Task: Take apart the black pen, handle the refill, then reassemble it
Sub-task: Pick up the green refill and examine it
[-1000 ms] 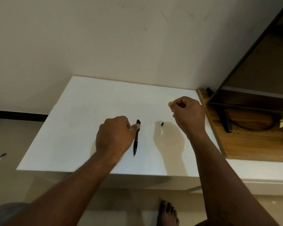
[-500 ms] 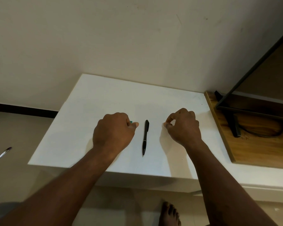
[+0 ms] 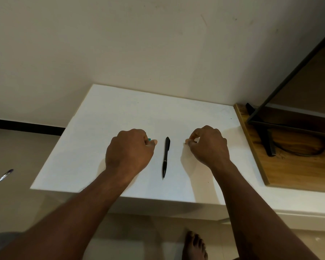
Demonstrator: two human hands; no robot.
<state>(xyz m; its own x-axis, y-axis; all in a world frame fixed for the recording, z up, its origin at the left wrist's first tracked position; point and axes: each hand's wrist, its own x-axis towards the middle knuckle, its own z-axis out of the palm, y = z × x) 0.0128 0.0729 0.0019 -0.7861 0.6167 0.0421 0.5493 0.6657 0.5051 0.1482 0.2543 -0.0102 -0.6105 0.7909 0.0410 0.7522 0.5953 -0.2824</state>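
Between both hands, black pen [image 3: 165, 157] lies lengthwise, tip nearest.

The pen [image 3: 165, 157] between the two hands is black all over, with a thin silver ring partway along its barrel. A small spot of teal [image 3: 149, 139] shows at the fingertips of the left hand [image 3: 129, 150]. The table [image 3: 101, 128] beneath the hands is plain white, unpatterned. To the right of the right hand [image 3: 208, 145] lies a wooden board [image 3: 293, 171] in warm brown with visible grain. The wall [image 3: 139, 44] beyond is off-white; a black strip [image 3: 24, 125] runs along its base.
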